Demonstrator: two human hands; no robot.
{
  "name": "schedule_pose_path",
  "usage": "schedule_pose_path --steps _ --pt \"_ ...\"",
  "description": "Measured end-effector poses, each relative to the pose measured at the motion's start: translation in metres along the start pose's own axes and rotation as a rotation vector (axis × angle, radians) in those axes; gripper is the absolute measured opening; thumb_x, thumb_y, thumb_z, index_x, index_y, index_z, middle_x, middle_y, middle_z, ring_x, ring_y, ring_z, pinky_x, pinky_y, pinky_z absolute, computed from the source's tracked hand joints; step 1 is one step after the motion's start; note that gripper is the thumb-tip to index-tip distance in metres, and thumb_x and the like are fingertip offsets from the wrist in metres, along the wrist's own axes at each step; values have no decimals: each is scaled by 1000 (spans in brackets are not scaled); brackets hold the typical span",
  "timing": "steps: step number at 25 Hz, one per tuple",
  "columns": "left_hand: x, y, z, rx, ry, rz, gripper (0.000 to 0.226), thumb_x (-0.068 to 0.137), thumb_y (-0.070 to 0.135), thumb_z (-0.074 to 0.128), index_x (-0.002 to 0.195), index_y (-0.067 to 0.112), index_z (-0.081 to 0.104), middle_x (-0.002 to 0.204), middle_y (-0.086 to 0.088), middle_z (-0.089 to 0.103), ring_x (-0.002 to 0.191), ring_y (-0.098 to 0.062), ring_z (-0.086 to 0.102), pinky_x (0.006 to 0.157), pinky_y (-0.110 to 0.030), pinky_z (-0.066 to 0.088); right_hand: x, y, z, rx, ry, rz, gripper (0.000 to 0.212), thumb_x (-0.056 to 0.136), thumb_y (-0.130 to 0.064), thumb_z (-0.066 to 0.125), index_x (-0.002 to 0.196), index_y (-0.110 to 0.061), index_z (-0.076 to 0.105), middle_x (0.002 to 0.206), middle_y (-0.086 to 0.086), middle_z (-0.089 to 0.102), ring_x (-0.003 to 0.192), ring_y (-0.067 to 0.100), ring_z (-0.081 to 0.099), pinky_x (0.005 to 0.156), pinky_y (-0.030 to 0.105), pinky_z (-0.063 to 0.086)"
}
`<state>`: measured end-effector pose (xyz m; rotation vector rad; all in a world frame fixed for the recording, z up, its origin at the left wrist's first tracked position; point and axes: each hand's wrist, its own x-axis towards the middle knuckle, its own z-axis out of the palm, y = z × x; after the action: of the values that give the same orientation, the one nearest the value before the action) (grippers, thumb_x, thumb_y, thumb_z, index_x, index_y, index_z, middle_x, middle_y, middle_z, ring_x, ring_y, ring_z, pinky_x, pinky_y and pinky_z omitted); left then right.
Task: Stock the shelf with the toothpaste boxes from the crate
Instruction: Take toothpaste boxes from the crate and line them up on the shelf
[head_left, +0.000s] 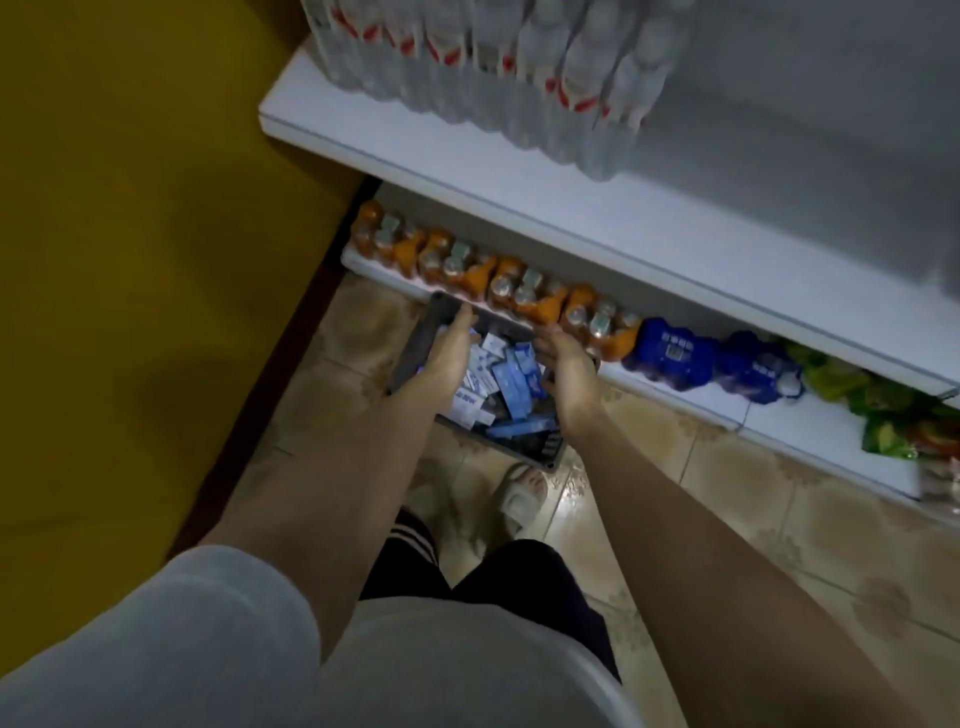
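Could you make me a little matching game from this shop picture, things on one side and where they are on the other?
Things:
1. toothpaste boxes
2. clear bottles
3. orange bottles
4. crate

Places:
A. on the upper white shelf
B. on the tiled floor, beside the sandalled foot
C. inside the dark crate
D. in a row on the bottom shelf, left of the blue packs

Pairs: 1-C, 2-A, 3-D, 4-B

Above the crate (415, 343) the way is open. Just behind it, orange bottles (498, 280) line the bottom shelf (779, 421) (edge to edge), and the upper shelf (519, 192) overhangs them.
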<state>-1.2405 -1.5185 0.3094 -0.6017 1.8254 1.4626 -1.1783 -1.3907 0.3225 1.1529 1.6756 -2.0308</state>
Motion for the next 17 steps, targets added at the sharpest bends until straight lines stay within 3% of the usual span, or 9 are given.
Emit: schedule_pose_path --steps 3,7,11,12,15,17 --pt "49 -46 27 41 -52 -126 54 105 46 25 145 15 42 148 -7 45 136 -24 40 99 -35 27 49 56 -28 17 79 121 51 82 -48 50 122 -19 63 126 5 64 116 29 60 102 53 45" --pt "127 -113 57 117 -107 -251 43 104 38 38 136 13 52 125 -1 55 117 -14 47 91 -29 29 123 140 -52 20 124 300 21 97 -26 51 113 -14 60 118 16 64 105 35 65 91 47 53" --pt "229 -197 82 367 -137 -205 16 101 26 46 108 16 56 126 -9 55 104 -19 49 98 -38 40 210 238 -61 8 152 428 11 91 -12 52 88 -17 61 111 26 66 92 35 67 90 58 52" --pt "255 -220 89 440 -159 -162 16 100 20 46 106 12 58 126 -12 55 104 -20 49 98 -38 41 234 264 -62 24 179 452 10 88 -13 53 85 -17 61 108 26 67 90 33 67 91 57 53" --pt "321 -277 108 627 -227 -78 25 98 8 44 112 0 64 112 -9 58 104 -23 53 80 -28 43 291 325 -60 87 251 532 7 87 -15 56 81 -18 60 92 15 68 87 28 66 86 42 56" --pt "361 -316 120 689 -298 -93 24 97 8 46 107 -3 65 112 -15 63 107 -31 59 83 -32 46 321 356 -57 154 273 580 10 90 -10 56 83 -16 59 81 9 61 78 23 60 79 35 51"
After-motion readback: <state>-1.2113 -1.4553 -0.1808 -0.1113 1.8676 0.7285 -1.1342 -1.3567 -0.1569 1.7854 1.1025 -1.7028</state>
